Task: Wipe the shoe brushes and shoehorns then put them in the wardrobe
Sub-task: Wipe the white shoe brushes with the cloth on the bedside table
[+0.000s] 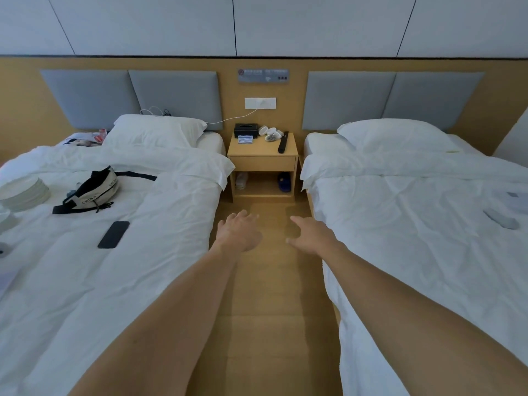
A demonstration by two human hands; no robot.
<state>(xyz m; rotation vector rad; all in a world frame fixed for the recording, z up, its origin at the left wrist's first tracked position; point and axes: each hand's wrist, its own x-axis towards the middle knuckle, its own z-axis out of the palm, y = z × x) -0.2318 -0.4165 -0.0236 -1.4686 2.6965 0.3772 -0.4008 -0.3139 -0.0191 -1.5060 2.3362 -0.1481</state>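
Several white shoe brushes [271,133] lie in a cluster on the wooden nightstand [263,160] between two beds. A long black shoehorn [283,142] lies beside them at the right. A folded blue-striped cloth [245,139] sits in front of a black tissue box [245,129]. My left hand [238,234] and my right hand [311,235] are stretched out over the aisle floor, well short of the nightstand, fingers relaxed and holding nothing.
A white bed [114,252] stands at the left with a waist bag [91,190], a black phone [113,234] and stacked plates [24,192] on it. Another white bed [414,224] stands at the right. Slippers sit in the nightstand's lower shelf [284,182].
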